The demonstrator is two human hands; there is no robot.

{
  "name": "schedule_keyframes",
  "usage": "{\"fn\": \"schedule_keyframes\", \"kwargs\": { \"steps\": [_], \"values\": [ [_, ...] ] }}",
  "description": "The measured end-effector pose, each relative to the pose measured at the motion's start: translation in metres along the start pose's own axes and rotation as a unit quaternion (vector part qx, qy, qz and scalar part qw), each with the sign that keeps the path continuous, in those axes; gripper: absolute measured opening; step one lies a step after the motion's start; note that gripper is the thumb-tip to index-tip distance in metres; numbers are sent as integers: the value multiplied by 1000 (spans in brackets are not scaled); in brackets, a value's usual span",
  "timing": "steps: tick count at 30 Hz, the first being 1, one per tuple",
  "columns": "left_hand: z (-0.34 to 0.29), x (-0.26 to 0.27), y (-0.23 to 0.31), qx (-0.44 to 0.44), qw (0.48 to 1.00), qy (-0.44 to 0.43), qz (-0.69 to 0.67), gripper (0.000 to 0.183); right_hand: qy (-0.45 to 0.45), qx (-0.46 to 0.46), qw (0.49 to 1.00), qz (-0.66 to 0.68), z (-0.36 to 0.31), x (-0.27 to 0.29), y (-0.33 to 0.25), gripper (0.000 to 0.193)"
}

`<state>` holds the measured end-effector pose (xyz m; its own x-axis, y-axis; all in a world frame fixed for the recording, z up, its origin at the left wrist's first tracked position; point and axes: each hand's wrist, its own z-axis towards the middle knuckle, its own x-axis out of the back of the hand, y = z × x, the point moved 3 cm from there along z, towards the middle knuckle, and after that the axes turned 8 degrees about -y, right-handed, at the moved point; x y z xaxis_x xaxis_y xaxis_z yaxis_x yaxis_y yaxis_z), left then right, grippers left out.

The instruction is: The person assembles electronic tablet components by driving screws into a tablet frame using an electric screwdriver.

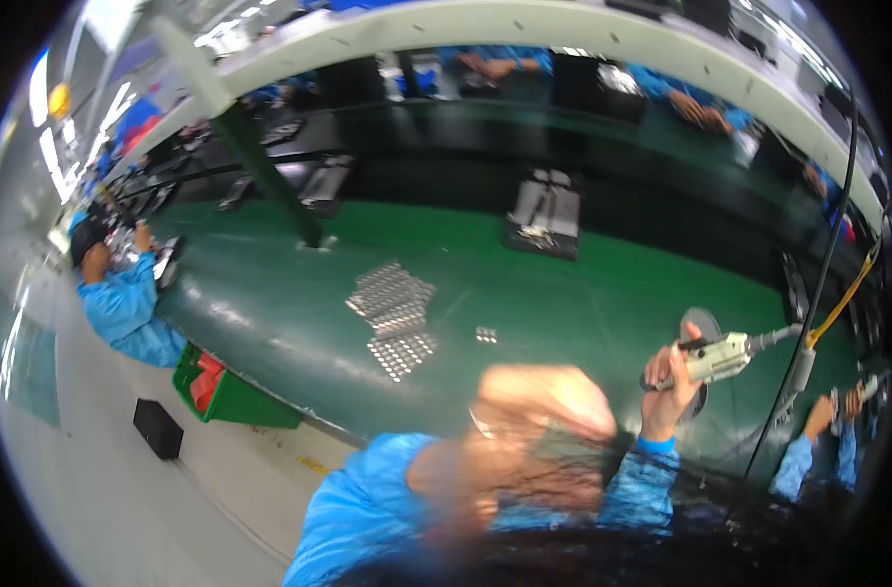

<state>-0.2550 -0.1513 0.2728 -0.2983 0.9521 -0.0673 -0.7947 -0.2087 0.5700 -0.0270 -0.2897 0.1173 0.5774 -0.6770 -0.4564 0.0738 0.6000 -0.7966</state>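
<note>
My right hand (669, 393) is wrapped round the back end of a pale power screwdriver (722, 358). The tool lies nearly level, with its narrow end pointing right toward a hanging cable. Partly behind that hand is a round grey dish-like thing (701, 326) on the green bench. To its left, my left hand (539, 403) is raised close to the camera and smeared by motion. Its fingers do not show clearly, nor whether it holds anything. Dark hair covers part of the lower view.
Perforated silvery sheets (395, 308) overlap on the green bench (485, 284), with a small dotted piece (486, 335) nearby. Farther off lies a black tray with grey parts (546, 213). A green bin (241, 396) stands at the left edge. Co-workers' hands (816, 419) show at right.
</note>
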Motion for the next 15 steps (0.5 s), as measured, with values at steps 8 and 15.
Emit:
{"fn": "schedule_keyframes", "kwargs": {
  "steps": [8,15],
  "values": [
    [-86,135,-118,311,848,-87,421,27,-158,-36,978,-131,8,98,-42,49],
    [-119,118,-166,354,758,-241,492,38,-22,88,996,-20,26,146,-52,31]
  ]
}}
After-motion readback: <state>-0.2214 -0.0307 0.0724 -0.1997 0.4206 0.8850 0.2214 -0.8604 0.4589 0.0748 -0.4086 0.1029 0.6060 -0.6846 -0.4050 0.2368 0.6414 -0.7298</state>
